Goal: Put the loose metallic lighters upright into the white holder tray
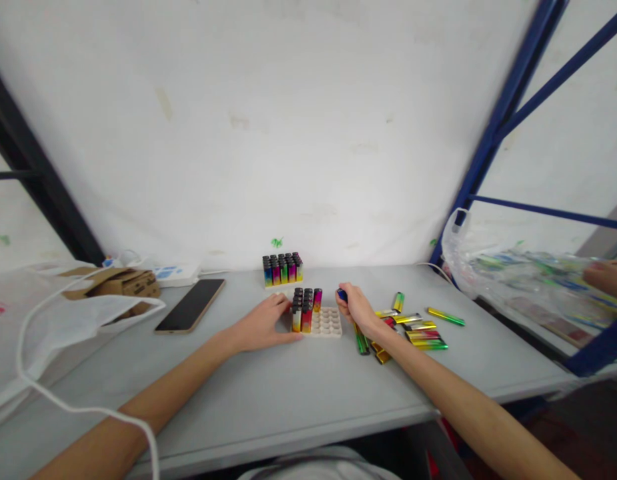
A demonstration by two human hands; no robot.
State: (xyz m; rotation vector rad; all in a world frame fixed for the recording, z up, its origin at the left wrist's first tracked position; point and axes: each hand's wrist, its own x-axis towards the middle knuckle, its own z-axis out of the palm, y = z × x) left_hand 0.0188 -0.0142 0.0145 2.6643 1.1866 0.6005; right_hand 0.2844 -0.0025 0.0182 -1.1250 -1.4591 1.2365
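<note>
A white tray [328,323] with round holes lies in the middle of the grey table [298,387]. Several colourful lighters [304,308] stand upright in its left part. My left hand [262,323] rests flat on the table against the tray's left side, touching the lighters. My right hand [356,308] hovers just right of the tray, fingers closed on a blue lighter [342,294]. Several loose metallic lighters [418,329] lie scattered on the table to the right of that hand.
A filled tray of lighters [282,269] stands at the back by the wall. A phone [191,305] lies left, near a cardboard box [113,283] and white bag [48,327]. Another person's hand [606,278] reaches into a plastic bag [518,280] beyond the blue frame [493,127].
</note>
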